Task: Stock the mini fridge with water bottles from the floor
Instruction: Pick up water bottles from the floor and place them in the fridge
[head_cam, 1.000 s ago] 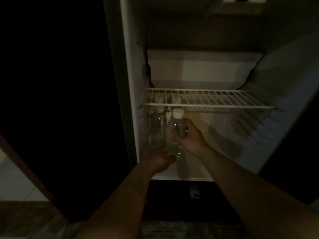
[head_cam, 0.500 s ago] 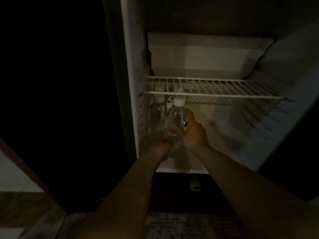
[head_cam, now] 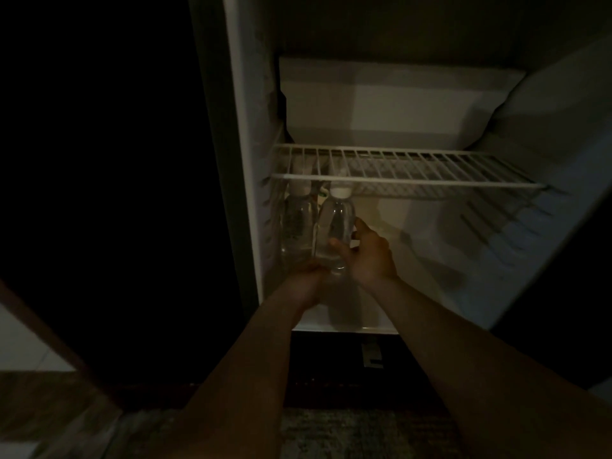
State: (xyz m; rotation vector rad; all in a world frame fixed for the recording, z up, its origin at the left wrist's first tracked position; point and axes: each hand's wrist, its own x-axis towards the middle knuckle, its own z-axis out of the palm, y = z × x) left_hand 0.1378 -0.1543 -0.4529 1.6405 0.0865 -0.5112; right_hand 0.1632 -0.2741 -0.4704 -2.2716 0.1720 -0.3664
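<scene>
The bottle (head_cam: 334, 226) is upright low in the fridge (head_cam: 546, 134), under the shelf (head_cam: 414, 167), just right of a second bottle (head_cam: 296, 223) by the left wall, likely to pack the row; right hand (head_cam: 371, 256) grasps its middle; left hand (head_cam: 308, 279) meets its base, fingers too dim to tell.

Dim, underexposed, slightly blurred, wide-angle

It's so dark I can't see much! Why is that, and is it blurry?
Head view: dim all over, black at left; only the fridge walls catch pale light; the water bottle and right hand look soft and grainy.
</scene>
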